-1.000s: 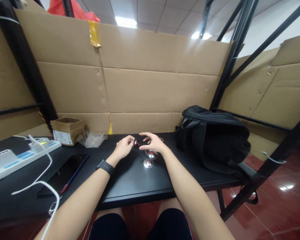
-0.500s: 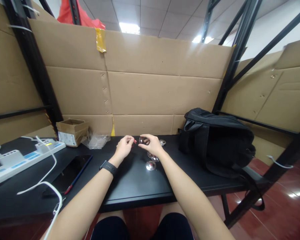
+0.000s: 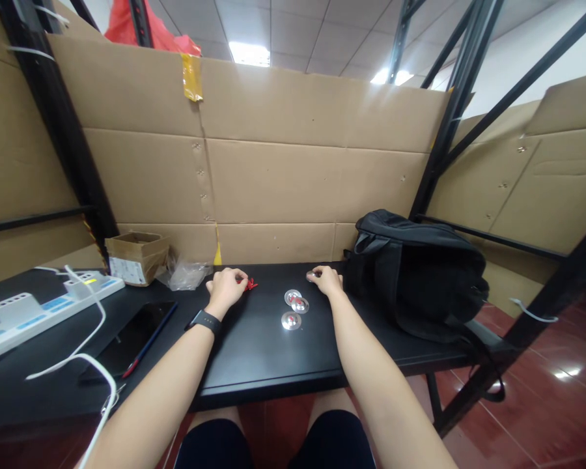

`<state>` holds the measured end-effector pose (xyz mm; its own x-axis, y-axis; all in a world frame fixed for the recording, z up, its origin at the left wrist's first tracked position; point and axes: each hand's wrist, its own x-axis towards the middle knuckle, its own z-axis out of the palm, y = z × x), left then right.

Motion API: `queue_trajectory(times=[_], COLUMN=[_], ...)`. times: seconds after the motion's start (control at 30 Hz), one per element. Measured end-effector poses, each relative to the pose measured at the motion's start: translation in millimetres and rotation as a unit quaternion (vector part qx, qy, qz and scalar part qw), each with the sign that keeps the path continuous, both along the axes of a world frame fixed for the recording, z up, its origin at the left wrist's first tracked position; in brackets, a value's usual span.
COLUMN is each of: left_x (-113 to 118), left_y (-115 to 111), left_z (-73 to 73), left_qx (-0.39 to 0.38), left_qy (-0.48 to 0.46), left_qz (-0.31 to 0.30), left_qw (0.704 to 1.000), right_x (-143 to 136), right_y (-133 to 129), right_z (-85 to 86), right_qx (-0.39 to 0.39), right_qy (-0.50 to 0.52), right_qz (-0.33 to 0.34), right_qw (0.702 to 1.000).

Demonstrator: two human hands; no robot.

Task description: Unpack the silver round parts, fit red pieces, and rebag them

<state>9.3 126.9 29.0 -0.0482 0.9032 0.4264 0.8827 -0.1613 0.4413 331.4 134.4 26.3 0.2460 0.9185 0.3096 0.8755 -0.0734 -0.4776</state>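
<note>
In the head view, the person has both arms stretched over the black bench (image 3: 264, 365), wrists well apart, so that, it seems, neither gets in the other's way. The left hand (image 3: 226, 286) curls its fingers low over small red pieces (image 3: 252, 284), its grip rounded inward; whether it pinches any is hidden by the knuckles. Over to the right, the right hand (image 3: 328, 280) bends its fingertips down to a shiny disc (image 3: 313, 277) near the bench's far edge, thumb and fingers close together at its rim; one cannot tell whether they clasp it or merely rest there. Between the hands, slightly nearer, lie three discs (image 3: 291, 321) with red middles, the far two overlapping, perhaps set there for easy reach. Just right sits the black backpack (image 3: 439, 260), bounding the working space.
</note>
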Motion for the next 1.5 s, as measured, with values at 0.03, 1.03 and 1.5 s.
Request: queue_trajectory(times=[0.03,1.03,1.5], left_x=[0,44,45], left_y=[0,-39,-38], left_z=[-0.3,17.5,15.9], left_qx=[0.004,0.041,0.123], left_qy=[-0.001,0.008,0.011], left_qz=[0.002,-0.235,-0.2], left_qw=[1.0,0.971,0.972], right_x=[-2,-82,-96], right_y=[0,-18,-33], right_z=[0.5,16.0,21.0], right_qx=[-0.007,0.032,-0.03], right_qy=[-0.001,0.243,0.519], right_qz=[-0.001,0.3,0.401], right_qw=[1.0,0.922,0.755])
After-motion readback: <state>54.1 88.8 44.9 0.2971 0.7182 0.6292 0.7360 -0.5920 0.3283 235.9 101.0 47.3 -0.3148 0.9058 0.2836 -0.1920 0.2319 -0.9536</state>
